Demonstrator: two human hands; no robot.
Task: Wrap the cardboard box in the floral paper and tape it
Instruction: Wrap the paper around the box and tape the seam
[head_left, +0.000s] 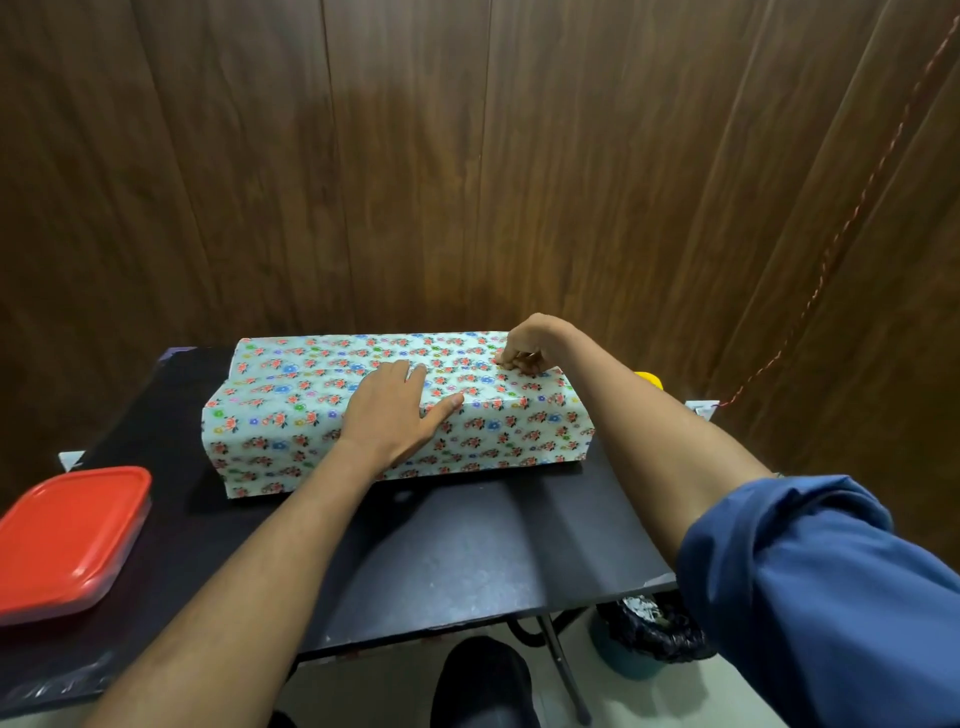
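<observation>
The long box (291, 415) lies across the far half of the black table (441, 551), covered all over in white floral paper; no cardboard shows. My left hand (392, 410) lies flat on its top near the middle, fingers straight and thumb stretched along the front edge. My right hand (524, 345) is at the box's far right top, fingers curled down and pinching the paper at a fold. The paper's overlap seam runs along the top between my hands. No tape is visible.
A container with a red lid (67, 535) sits at the table's left front. A yellow object (649, 379) peeks out behind my right forearm. Wooden wall panels stand close behind. A bin with a dark bag (649, 639) is on the floor, right.
</observation>
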